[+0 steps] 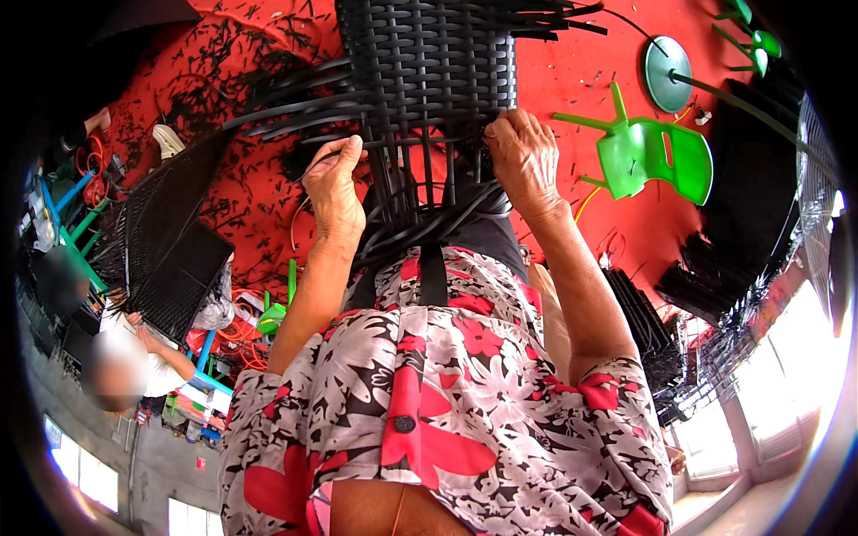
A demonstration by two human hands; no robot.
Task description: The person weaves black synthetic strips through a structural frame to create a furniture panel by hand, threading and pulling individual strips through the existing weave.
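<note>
A black woven panel (pixel 429 71) of flat plastic strips lies in front of my lap, its near rows unfinished and its long strips hanging toward me. At its left edge my left hand (pixel 335 192) is closed, thumb against fingers, pinching a black strip that runs across the near rows. My right hand (pixel 525 161) is curled at the panel's right edge, fingertips pressed to the weave. What it grips there is hidden by the fingers. Loose strip ends (pixel 304 116) stick out on the left, and more strips (pixel 429 214) bunch over my lap.
Black offcuts (pixel 206 98) litter the red floor covering. On the right are a bright green chair (pixel 635 156), a round green base with a pole (pixel 668 73) and stacked black pieces (pixel 715 277). At left another person (pixel 156 357) sits by a dark woven piece (pixel 179 268).
</note>
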